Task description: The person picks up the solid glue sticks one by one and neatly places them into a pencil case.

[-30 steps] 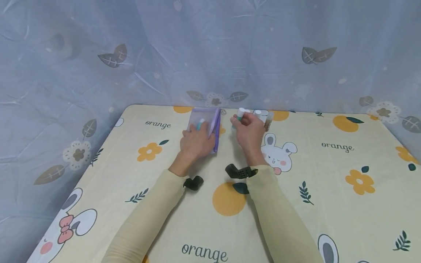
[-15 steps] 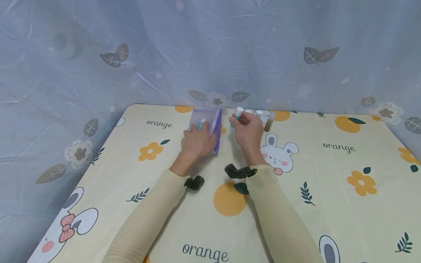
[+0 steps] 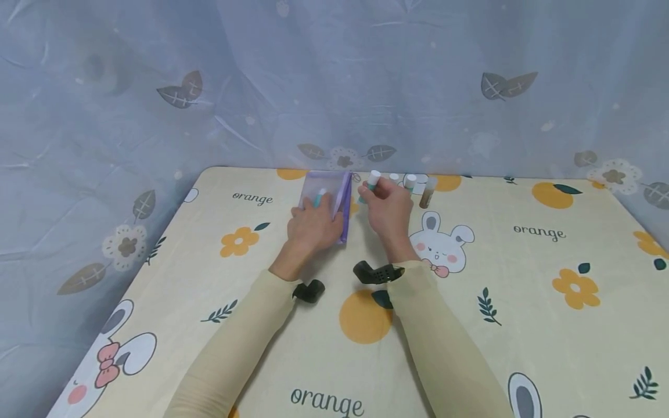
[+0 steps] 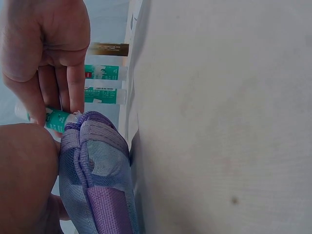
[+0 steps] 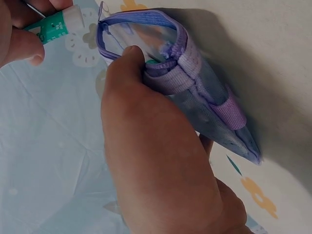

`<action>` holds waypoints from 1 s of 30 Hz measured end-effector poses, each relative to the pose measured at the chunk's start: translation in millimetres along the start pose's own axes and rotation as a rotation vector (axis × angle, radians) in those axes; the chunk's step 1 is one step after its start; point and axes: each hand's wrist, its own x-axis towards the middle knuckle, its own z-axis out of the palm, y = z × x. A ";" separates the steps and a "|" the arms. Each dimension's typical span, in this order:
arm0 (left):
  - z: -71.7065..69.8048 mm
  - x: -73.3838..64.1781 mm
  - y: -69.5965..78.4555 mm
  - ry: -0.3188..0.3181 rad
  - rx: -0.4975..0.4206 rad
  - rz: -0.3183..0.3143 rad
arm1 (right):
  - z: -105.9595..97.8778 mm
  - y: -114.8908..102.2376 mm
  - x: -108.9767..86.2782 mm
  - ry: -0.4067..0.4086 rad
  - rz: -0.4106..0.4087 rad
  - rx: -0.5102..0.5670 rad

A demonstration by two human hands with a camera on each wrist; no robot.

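A purple-edged mesh zip pouch is in my left hand, its thumb at the rim of the mouth. In the right wrist view the mouth of the pouch gapes wide. A green-and-white stick shows through the mesh, partly covered by the fingers. My right hand pinches a green glue stick with a white cap just right of the pouch. In the left wrist view this glue stick overlaps the pouch's rim.
Two more green glue sticks stand upright behind my right hand. Beside them is a brown tube with a clear top. A pale blue patterned sheet rises behind the table's far edge. A printed yellow cloth covers the table.
Carrying the glue stick, my right hand has shifted slightly left, closer to the pouch, uncovering more of the standing sticks. My left hand stays on the pouch.
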 end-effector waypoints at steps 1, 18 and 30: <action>0.1 0.0 0.0 0.001 0.001 0.001 | 0.5 0.1 -0.1 -0.002 0.000 -0.002; 1.5 1.2 -0.1 0.018 0.006 0.007 | 10.4 2.0 1.1 -0.037 -0.022 0.011; -0.1 0.0 -0.8 0.017 -0.002 0.010 | 18.2 7.4 2.6 -0.056 -0.035 0.000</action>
